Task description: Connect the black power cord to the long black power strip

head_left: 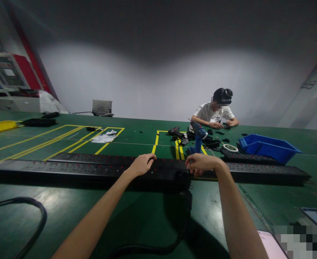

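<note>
Two long black power strips with rows of sockets and small red marks lie across the green table; the front strip (53, 171) ends near the middle. My left hand (142, 164) rests on top of the strips, its fingers curled over the front strip's upper surface. At that strip's right end, my right hand (200, 163) has its fingers bent together in a pinch; whatever is between them is too small to make out. A thick black cable (186, 216) with a plug-like end hangs near the strip's right end. Another black strip (263, 172) extends to the right.
A blue cordless drill (198, 136) stands behind my right hand, among black parts and a white ring (230, 148). A blue bin (269, 145) is at the right. Across the table (137, 142) a person (215, 111) in a white shirt leans over. A phone (272, 244) lies front right.
</note>
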A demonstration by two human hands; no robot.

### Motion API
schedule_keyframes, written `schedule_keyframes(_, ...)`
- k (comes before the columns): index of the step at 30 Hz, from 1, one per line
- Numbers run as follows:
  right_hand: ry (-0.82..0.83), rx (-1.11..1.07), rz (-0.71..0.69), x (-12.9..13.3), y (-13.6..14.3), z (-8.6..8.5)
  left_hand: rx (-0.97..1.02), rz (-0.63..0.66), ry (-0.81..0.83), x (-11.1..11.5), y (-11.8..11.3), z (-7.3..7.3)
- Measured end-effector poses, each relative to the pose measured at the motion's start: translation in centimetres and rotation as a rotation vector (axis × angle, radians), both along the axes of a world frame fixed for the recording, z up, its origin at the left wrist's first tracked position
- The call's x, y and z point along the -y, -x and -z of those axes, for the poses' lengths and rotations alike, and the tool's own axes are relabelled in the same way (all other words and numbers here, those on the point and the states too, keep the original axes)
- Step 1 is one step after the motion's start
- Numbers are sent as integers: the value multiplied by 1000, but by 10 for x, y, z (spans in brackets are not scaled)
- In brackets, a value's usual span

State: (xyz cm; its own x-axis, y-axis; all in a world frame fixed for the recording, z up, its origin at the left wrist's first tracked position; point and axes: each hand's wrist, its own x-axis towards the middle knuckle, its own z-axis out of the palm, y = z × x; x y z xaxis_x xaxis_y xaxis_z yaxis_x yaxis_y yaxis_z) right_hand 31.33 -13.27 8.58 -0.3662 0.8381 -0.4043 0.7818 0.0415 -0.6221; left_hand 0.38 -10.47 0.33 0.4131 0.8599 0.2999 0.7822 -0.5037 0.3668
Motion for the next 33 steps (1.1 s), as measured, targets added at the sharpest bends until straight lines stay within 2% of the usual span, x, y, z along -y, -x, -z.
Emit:
schedule_keyframes(3,-327,161,236,-24,-36,16,0,-10,10,0,0,0)
schedule_keyframes(5,-459,326,390,-37,-56,31,7,-7,8,0,0,0)
schedule_keyframes(9,-480,450,637,-46,-72,63,21,-30,10,-1,-3,1)
schedule_keyframes(12,-520,540,654,-45,-64,80,2,-86,8,-4,-5,4)
schedule_keyframes(14,-532,580,647,-44,-57,85,-11,-103,3,-7,-5,7)
schedule_keyframes(20,-531,594,669,-46,-50,86,-24,-112,-8,-10,-4,10)
schedule_keyframes(33,-550,576,680,-49,-36,89,-68,-271,-25,-3,-6,8)
